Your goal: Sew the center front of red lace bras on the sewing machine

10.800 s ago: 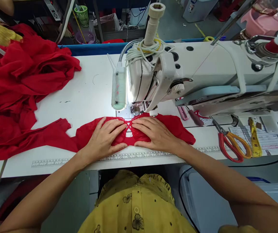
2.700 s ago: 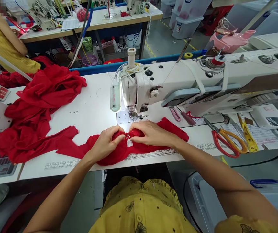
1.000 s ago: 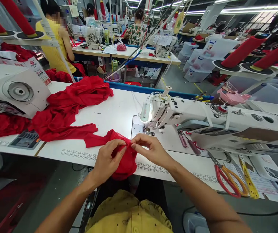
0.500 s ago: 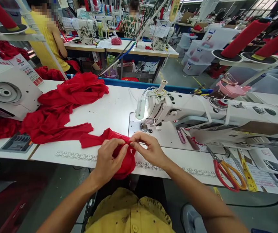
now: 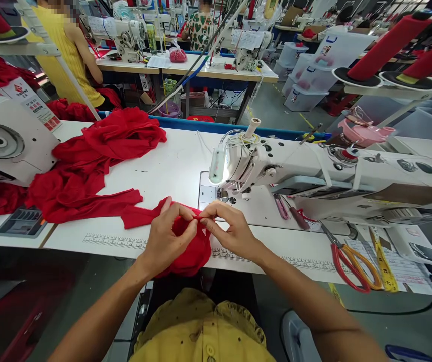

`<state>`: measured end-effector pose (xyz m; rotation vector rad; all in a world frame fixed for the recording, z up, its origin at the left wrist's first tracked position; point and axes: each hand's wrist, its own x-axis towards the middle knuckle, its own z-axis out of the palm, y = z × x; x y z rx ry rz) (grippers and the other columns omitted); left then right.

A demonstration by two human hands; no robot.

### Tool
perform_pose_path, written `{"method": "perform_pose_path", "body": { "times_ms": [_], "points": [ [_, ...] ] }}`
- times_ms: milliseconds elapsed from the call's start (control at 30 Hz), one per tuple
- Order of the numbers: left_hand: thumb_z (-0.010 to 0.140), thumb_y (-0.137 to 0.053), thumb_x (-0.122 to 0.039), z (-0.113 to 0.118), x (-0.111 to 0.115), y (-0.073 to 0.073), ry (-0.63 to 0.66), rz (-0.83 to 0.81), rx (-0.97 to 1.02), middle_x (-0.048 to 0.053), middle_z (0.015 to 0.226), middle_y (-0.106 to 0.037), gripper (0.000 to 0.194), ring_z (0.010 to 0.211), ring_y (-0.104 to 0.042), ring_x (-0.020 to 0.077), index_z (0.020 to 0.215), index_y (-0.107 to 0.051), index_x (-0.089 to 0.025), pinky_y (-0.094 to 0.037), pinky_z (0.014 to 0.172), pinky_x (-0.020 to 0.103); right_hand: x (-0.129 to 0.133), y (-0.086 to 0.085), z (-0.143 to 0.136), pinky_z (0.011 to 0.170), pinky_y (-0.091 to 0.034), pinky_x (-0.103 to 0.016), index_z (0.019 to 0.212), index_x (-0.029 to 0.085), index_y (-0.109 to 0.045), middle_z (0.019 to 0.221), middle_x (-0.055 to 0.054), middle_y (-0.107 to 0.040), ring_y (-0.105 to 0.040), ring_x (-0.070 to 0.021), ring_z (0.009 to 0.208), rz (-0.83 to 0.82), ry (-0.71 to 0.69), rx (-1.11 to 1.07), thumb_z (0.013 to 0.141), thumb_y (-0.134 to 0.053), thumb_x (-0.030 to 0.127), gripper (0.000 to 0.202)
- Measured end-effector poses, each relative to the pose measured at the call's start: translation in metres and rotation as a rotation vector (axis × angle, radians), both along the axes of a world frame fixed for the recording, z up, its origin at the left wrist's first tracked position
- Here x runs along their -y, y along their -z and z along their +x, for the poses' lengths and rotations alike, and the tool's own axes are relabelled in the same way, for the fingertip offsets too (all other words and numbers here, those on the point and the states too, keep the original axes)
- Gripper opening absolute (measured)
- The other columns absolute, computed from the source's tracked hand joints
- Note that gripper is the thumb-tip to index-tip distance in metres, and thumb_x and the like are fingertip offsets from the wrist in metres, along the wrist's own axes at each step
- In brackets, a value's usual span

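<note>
A piece of red fabric [image 5: 191,254] is pinched between both hands at the table's front edge, part of it hanging over the edge. My left hand [image 5: 170,234] is closed on it with thumb and fingertips. Close beside, my right hand [image 5: 231,229] grips the same fabric, its fingertips almost touching the left ones. The fabric's flat end stretches leftward on the tabletop toward a large red heap [image 5: 102,156]. Just beyond the hands stands a white sewing machine [image 5: 294,166], its lit needle area apart from the fabric. The fabric's edge under my fingertips is partly hidden.
Scissors with red and orange handles [image 5: 355,266] and a yellow tape measure [image 5: 383,261] lie at the right. A second machine [image 5: 8,141] stands left. Red thread cones [image 5: 389,48] rise at upper right. A person in yellow [image 5: 63,55] sits beyond the table.
Both hands keep their pinch on the red fabric, with the left fingers shifting slightly and the index finger lifting. The view has moved a little.
</note>
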<state>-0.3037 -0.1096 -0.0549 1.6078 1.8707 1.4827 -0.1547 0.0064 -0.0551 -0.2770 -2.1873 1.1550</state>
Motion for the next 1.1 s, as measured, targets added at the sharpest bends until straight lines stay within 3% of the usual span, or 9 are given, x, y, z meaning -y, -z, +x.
{"method": "perform_pose_path", "body": {
  "times_ms": [133,267,533,667,733,800,867,933,1100],
  "points": [
    [0.094,-0.055,-0.023,-0.002,0.000,-0.001,0.053,-0.093,0.072,0.002,0.096,-0.070,0.011,0.092,-0.064,0.0182,0.099,-0.065,-0.023,-0.043,0.104,0.041,0.000,0.000,-0.003,0.069,-0.047,-0.030,0.092,0.021,-0.063,0.082,-0.002,-0.062,-0.056,-0.0150,0.075,0.013,0.046,0.023,0.098,-0.054,0.026,0.012],
    [0.096,-0.055,-0.030,-0.010,0.001,-0.003,0.084,-0.156,0.239,0.003,0.096,-0.069,0.015,0.092,-0.062,0.0183,0.095,-0.066,-0.021,-0.048,0.085,0.031,-0.007,-0.003,-0.002,0.069,-0.050,-0.029,0.100,0.019,-0.065,0.087,-0.003,-0.067,-0.063,-0.0157,0.079,-0.224,-0.045,0.165,0.097,-0.058,0.033,0.016],
    [0.091,-0.059,-0.042,-0.037,0.012,0.023,0.024,-0.237,0.465,0.004,0.093,-0.069,0.024,0.086,-0.063,0.0191,0.095,-0.066,-0.019,-0.049,0.073,0.028,-0.002,0.004,-0.022,0.068,-0.045,-0.027,0.084,0.018,-0.065,0.079,-0.001,-0.068,-0.058,-0.0135,0.072,-0.155,-0.039,0.258,0.094,-0.056,0.028,0.016],
    [0.086,-0.059,-0.037,-0.078,0.019,-0.019,-0.189,-0.207,0.036,0.003,0.085,-0.069,0.020,0.078,-0.062,0.0202,0.090,-0.067,-0.020,-0.050,0.072,0.032,0.023,-0.002,-0.073,0.070,-0.045,-0.025,0.083,0.019,-0.065,0.078,0.002,-0.067,-0.056,-0.0102,0.071,-0.205,0.057,0.166,0.091,-0.059,0.024,0.012],
    [0.088,-0.057,-0.034,-0.095,0.005,-0.051,-0.259,-0.134,-0.363,0.002,0.093,-0.069,0.018,0.085,-0.062,0.0216,0.093,-0.069,-0.021,-0.049,0.082,0.035,0.027,-0.007,-0.091,0.070,-0.049,-0.024,0.085,0.019,-0.063,0.079,0.003,-0.066,-0.058,-0.0096,0.070,-0.439,0.038,-0.004,0.090,-0.062,0.032,0.014],
    [0.091,-0.051,-0.031,-0.100,-0.022,-0.068,-0.145,-0.130,-0.560,0.003,0.099,-0.069,0.022,0.097,-0.062,0.0230,0.096,-0.070,-0.021,-0.047,0.092,0.038,0.023,-0.006,-0.093,0.067,-0.055,-0.026,0.086,0.019,-0.060,0.076,0.003,-0.063,-0.061,-0.0108,0.070,-0.721,-0.012,-0.116,0.089,-0.063,0.044,0.025],
    [0.088,-0.050,-0.027,-0.089,-0.057,-0.057,0.056,-0.202,-0.553,0.003,0.089,-0.069,0.022,0.086,-0.062,0.0205,0.086,-0.070,-0.019,-0.049,0.086,0.036,0.014,0.003,-0.075,0.062,-0.058,-0.027,0.083,0.019,-0.055,0.074,0.002,-0.061,-0.065,-0.0128,0.071,-0.874,0.025,-0.047,0.089,-0.058,0.051,0.033],
    [0.082,-0.052,-0.023,-0.068,-0.089,-0.025,0.234,-0.391,-0.396,0.003,0.085,-0.071,0.019,0.083,-0.064,0.0212,0.079,-0.070,-0.019,-0.050,0.084,0.036,0.003,0.018,-0.045,0.054,-0.056,-0.024,0.077,0.019,-0.051,0.072,-0.001,-0.063,-0.068,-0.0140,0.070,-0.843,0.174,0.174,0.092,-0.053,0.049,0.034],
    [0.084,-0.059,-0.025,-0.018,-0.127,0.051,0.269,-0.474,-0.280,0.002,0.093,-0.074,0.014,0.089,-0.067,0.0213,0.084,-0.072,-0.023,-0.050,0.085,0.034,-0.028,0.045,0.022,0.046,-0.040,-0.022,0.070,0.019,-0.054,0.058,0.002,-0.063,-0.056,-0.0103,0.045,-0.651,0.340,0.432,0.086,-0.058,0.027,0.018]
  ]
}}
